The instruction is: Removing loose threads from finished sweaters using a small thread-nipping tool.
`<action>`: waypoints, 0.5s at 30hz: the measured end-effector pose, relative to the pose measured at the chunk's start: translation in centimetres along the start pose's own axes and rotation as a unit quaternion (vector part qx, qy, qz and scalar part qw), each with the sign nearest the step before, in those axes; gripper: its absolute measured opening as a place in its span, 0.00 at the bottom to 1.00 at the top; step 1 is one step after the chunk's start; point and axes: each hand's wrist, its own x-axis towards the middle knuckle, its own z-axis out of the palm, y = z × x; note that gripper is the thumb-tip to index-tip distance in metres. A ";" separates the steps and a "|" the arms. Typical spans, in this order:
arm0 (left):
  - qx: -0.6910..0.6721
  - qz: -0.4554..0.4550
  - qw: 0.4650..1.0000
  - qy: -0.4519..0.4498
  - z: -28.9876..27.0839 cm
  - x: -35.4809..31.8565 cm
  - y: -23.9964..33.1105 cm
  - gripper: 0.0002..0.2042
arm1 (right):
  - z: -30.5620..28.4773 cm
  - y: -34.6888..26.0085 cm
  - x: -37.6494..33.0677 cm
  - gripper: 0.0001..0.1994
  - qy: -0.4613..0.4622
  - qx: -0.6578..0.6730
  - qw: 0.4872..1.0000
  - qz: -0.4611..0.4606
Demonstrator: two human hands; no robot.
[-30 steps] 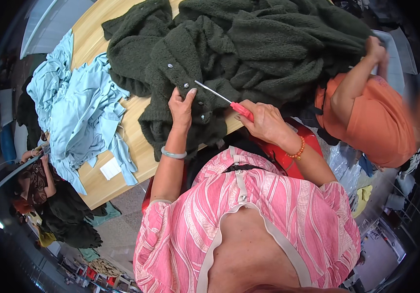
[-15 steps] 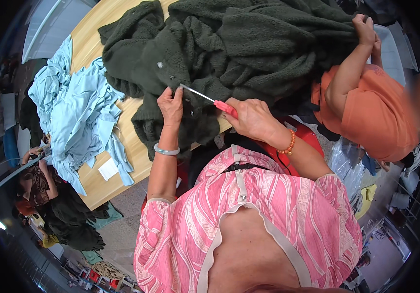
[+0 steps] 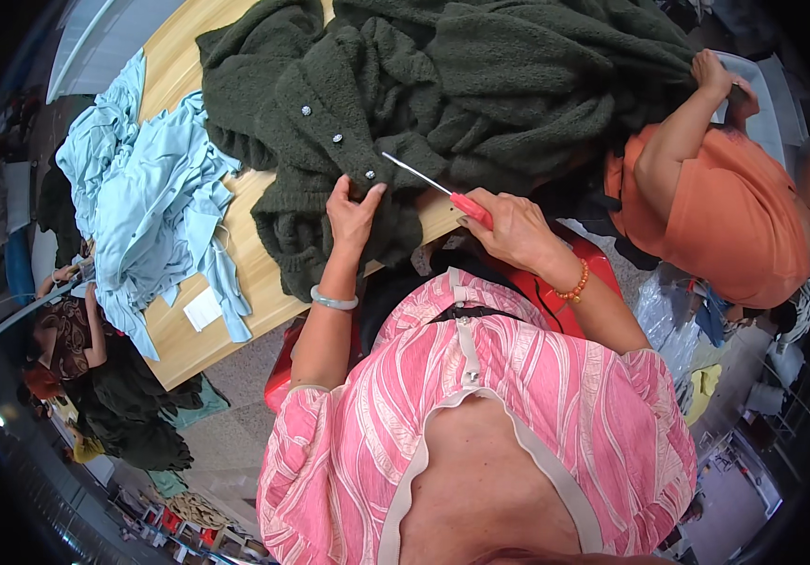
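A dark green fuzzy knit cardigan (image 3: 391, 104) lies bunched on the table, with several shiny round buttons along its front band. My left hand (image 3: 350, 218) rests at the lower part of this band, thumb and forefinger apart against the knit beside the lowest visible button (image 3: 370, 175). In my right hand (image 3: 518, 234) is a screwdriver-like tool (image 3: 471, 209) with a red handle and a thin straight metal shaft. Its tip points toward the band and appears apart from the buttons. My fingers wrap the handle, covering part of it.
Light blue garments (image 3: 165, 202) are heaped on the wooden table (image 3: 259, 299) to the left, near a white paper slip (image 3: 202, 309). At right, a co-worker in an orange top (image 3: 729, 217) grips the dark green fabric beside a pale bin (image 3: 753, 104). A red stool (image 3: 602, 278) stands below.
My left hand has moved up and right to the lower button, its pinch opened. The screwdriver has drawn back rightward, off the band. The lower button sits higher in view.
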 end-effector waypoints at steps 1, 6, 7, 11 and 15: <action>-0.054 -0.013 0.998 0.006 0.2 0.5 -0.7 0.08 | -0.1 -0.2 -0.2 0.12 0.000 -0.002 1.000 -0.003; -0.195 -0.011 0.981 0.014 0.7 1.3 1.0 0.11 | -0.6 -1.0 -1.7 0.13 -0.013 -0.040 0.999 0.004; -0.207 -0.004 0.978 0.018 0.5 1.6 0.9 0.11 | -0.8 -1.2 -1.8 0.13 -0.011 -0.045 0.999 0.013; -0.147 0.040 0.988 0.011 0.0 1.7 1.7 0.09 | -1.3 -1.9 -1.5 0.13 -0.011 -0.032 0.999 0.005; -0.162 0.028 0.986 0.014 -0.1 1.8 1.2 0.04 | -1.6 -1.7 -1.1 0.13 -0.027 -0.034 0.999 -0.003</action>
